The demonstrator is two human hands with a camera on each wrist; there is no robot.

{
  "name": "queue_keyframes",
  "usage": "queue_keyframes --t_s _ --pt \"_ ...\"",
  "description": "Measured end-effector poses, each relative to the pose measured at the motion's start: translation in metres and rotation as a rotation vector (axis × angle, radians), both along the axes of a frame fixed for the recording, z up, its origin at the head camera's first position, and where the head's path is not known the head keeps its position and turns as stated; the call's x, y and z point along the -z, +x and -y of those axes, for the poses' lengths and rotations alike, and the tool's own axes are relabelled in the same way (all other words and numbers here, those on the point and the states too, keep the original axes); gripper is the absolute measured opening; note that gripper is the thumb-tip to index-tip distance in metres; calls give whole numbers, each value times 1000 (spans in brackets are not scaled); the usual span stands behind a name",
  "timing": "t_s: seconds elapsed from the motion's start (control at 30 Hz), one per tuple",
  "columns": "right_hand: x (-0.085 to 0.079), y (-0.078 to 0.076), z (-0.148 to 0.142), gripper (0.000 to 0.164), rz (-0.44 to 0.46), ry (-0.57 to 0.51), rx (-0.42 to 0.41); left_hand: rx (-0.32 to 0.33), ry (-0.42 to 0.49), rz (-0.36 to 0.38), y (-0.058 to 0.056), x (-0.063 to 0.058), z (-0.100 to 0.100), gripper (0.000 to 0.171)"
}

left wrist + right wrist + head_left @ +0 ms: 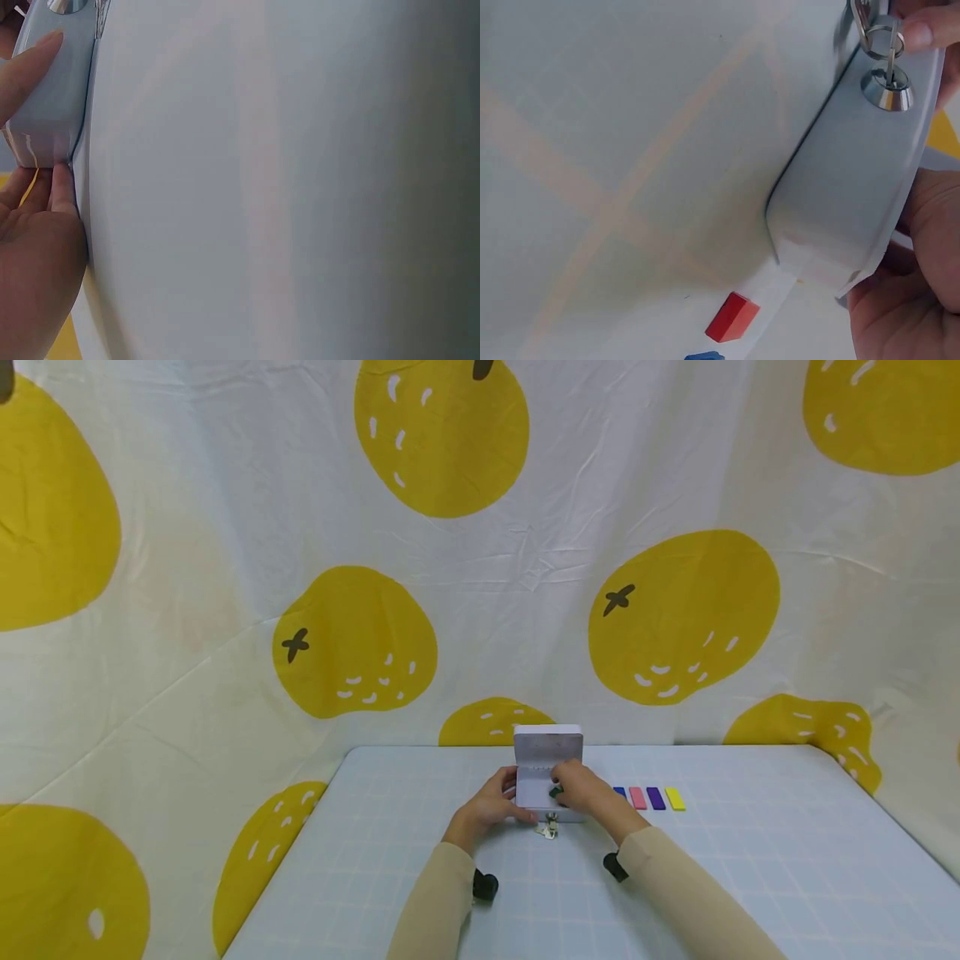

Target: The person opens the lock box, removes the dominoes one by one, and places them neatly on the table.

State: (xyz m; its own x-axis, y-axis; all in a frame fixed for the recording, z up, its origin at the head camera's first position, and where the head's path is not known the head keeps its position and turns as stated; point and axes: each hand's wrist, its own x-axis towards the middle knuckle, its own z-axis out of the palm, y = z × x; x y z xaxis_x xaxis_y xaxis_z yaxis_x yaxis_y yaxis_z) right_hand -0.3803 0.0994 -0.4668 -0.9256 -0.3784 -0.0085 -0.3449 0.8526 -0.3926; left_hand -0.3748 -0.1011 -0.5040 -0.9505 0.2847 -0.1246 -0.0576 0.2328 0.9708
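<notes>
A small pale metal lock box (534, 789) stands on the table with its lid (549, 747) raised. My left hand (491, 800) grips the box's left side, thumb on the front wall and fingers along the side, as the left wrist view also shows. Over the box's inside, my right hand (583, 787) pinches a small dark green block (556, 792). In the right wrist view the fingertips are hidden behind the box wall. A key sits in the round front lock (889, 88), and a ring with more keys (550, 832) hangs from it.
Right of the box lie a blue block (620, 792), a pink block (637, 798), a purple block (656, 798) and a yellow block (676, 799) in a row. A red block (732, 318) lies nearer the box. A fruit-patterned curtain (525, 610) hangs behind the table.
</notes>
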Motion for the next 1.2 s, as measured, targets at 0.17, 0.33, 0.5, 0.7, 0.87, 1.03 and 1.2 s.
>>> queue_keyframes --t_s 0.17,0.33,0.5,0.7,0.87,1.03,1.2 --pt "4 -4 0 21 6 -14 -14 -10 -12 8 0 1 0 98" --pt "4 -5 2 18 0 -27 -12 -11 -13 6 1 1 0 98" --pt "8 -3 3 14 -35 -64 -11 1 5 5 1 2 -1 97" --pt "9 -3 4 18 -25 -156 -12 -5 1 3 2 2 -1 96" --pt "5 -3 3 28 57 -182 -14 -13 -19 -1 3 1 1 96" --pt "3 -4 2 32 78 -161 -24 1 -23 -15 3 1 1 96" --pt "1 -3 4 30 87 -183 -7 -3 -35 -16 3 -1 1 97"
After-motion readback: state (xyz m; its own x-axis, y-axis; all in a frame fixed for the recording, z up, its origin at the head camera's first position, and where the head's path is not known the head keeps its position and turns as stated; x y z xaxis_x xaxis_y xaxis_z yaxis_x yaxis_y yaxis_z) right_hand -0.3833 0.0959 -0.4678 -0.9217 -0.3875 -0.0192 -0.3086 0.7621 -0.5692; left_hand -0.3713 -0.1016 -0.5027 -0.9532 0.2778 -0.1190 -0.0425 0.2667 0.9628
